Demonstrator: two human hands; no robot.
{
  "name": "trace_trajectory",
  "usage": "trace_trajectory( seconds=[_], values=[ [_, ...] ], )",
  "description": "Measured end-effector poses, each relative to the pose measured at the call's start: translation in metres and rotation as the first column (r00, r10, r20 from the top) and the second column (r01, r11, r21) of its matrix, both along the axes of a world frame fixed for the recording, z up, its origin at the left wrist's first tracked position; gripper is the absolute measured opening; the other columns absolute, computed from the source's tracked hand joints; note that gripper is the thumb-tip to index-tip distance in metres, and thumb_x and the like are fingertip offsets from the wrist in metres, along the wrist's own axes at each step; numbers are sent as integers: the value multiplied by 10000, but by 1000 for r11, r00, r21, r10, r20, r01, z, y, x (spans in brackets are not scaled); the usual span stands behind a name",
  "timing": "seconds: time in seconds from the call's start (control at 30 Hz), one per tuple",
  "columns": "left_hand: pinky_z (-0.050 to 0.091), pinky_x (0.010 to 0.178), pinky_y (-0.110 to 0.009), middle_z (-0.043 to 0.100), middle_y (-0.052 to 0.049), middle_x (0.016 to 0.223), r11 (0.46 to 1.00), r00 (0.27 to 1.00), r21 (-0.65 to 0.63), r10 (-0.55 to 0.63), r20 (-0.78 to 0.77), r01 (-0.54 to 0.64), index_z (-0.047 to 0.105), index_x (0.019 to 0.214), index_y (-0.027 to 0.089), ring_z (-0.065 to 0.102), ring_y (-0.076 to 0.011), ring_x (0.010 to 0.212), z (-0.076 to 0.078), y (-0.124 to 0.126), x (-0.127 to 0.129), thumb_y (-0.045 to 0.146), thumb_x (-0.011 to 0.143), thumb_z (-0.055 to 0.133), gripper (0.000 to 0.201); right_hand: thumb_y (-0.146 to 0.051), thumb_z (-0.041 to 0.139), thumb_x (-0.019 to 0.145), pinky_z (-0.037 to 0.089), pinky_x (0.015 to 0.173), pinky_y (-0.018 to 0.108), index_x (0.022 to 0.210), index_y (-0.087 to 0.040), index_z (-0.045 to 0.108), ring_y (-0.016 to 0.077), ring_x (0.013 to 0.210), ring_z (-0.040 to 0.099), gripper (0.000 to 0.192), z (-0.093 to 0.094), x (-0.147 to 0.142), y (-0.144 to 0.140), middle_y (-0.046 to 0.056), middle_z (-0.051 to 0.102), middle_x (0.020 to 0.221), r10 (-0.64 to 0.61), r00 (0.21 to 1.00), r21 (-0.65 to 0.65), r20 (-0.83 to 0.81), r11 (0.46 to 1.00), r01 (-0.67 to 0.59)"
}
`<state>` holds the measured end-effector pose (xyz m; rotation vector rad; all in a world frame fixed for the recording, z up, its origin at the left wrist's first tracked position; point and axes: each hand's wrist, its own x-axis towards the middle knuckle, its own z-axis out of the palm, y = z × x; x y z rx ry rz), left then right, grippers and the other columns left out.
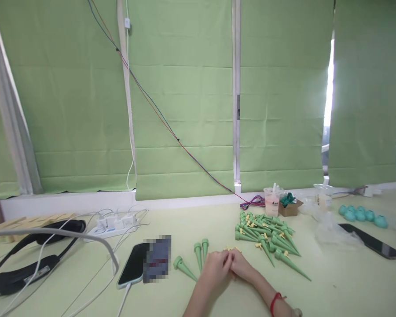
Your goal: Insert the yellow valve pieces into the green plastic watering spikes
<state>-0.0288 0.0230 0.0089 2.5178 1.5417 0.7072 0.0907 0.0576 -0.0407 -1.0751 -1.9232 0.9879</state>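
Hands meet on the bench (333, 286): left hand (215, 267) and right hand (240, 266) pinch a small yellow piece (231, 250) together, between three green spikes (198, 257) and the spike pile (267, 233).

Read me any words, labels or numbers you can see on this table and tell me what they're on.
None can be read.
Cup: a dark mark on its side, too small to read.
Phone: the patch beside it is blurred out.
Second phone: screen dark, no text.
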Motion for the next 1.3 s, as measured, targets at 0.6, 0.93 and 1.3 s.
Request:
trace_trajectory(
  seconds=[0.6, 0.93, 1.3],
  values=[
    [438, 672, -347, 661, -151, 926, 973, 957, 67, 229, -176, -220, 612, 996, 167, 630, -244, 773, -25, -44, 42, 283, 884, 242, 404, -110, 436, 666, 431, 691, 288, 648, -195, 616, 220, 777, 601, 200, 5, 25, -28, 69, 677, 752, -32, 982, 252, 186, 968, -17],
    [429, 765, -346, 618, -112, 928, 929, 916, 30, 368, -158, -368, 449, 1197, 187, 552, -235, 932, -39, -123, 60, 333, 873, 291, 389, -221, 455, 767, 340, 847, 379, 980, -129, 599, 283, 1013, 485, 274, -2, 47, -95, 163, 563, 1033, -450, 795, 342, 408, 882, 324],
    [239, 971, -421, 446, -158, 1243, 881, 879, 23, 474, -49, -473, 490, 1167, 142, 360, -300, 1155, -37, -126, 55, 454, 807, 352, 496, -466, 448, 774, 193, 924, 486, 1169, -78, 511, 358, 1124, 377, 558, 4, 49, -123, 216, 486, 1142, -706, 482, 405, 519, 700, 589]
  ],
)
